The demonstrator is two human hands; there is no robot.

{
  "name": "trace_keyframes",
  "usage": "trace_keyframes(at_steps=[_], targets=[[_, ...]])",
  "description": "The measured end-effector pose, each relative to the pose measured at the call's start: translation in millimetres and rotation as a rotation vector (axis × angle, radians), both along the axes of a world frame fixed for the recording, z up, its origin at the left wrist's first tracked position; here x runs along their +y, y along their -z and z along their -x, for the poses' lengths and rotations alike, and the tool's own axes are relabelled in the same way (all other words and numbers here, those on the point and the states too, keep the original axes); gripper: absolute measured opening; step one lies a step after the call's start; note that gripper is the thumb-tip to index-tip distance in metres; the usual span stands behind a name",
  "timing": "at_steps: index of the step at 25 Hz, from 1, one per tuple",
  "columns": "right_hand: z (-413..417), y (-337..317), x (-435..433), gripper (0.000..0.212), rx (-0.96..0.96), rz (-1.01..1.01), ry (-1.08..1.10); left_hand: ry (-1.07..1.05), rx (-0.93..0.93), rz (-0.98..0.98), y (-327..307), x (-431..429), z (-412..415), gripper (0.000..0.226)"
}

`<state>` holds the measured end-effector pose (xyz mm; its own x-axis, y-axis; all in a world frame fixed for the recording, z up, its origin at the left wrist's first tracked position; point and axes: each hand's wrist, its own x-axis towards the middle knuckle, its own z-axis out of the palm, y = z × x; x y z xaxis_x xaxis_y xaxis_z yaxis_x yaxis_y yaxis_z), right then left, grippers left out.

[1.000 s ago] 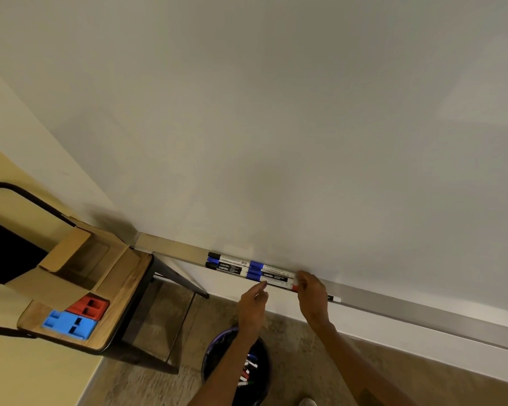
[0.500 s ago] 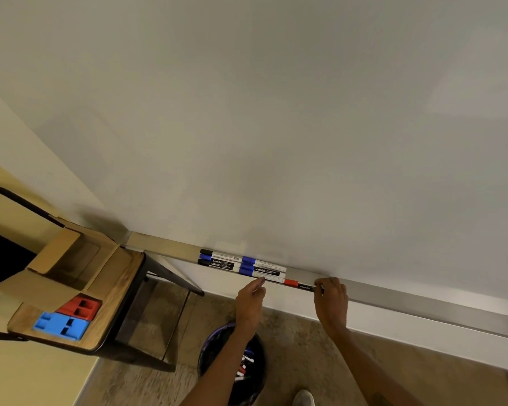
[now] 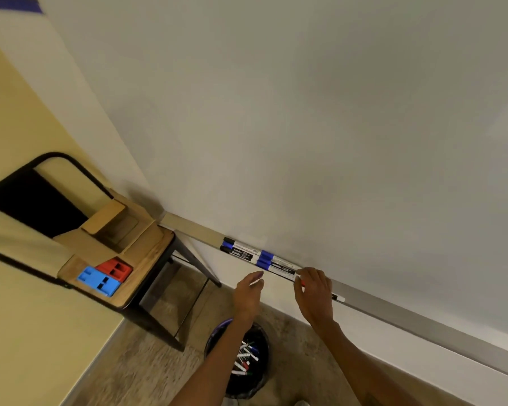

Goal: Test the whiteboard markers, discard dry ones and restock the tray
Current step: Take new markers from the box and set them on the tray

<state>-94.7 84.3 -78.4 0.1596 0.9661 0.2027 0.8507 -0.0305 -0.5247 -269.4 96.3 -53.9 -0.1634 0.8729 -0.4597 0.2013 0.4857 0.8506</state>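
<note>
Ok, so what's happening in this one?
A person is working at the marker tray. The right hand holds a red-capped marker down on it, next to the blue and black markers already lined up. The left hand hovers open beside them. A bin of discarded markers stands on the floor below.

Gripping red marker (image 3: 337,297) on marker tray (image 3: 393,311) with right hand (image 3: 314,288), holding left hand (image 3: 248,291) loose just below blue and black markers (image 3: 247,252).

At our left we see a chair (image 3: 147,256) with a wooden seat and black metal frame, set against the yellow wall (image 3: 27,112). On the seat sit an open cardboard box (image 3: 103,216) and, touching side by side, a blue block (image 3: 97,281) and a red block (image 3: 115,268).
</note>
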Motion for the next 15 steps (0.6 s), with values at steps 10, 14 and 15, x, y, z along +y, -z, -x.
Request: trace_keyframes(at_steps=[10, 14, 15], targets=[[73.1, -22.6, 10.3, 0.029, 0.067, 0.053, -0.379, -0.309, 0.050, -0.051, -14.2, -36.4, 55.1, 0.041], [121.0, -30.5, 8.8, 0.031, 0.083, 0.065, -0.517, -0.440, 0.093, -0.056, -18.7, -47.5, 102.8, 0.040], [135.7, -32.2, 9.6, 0.032, 0.087, 0.081, -0.550, -0.466, 0.094, -0.053, -17.8, -49.2, 116.4, 0.040]])
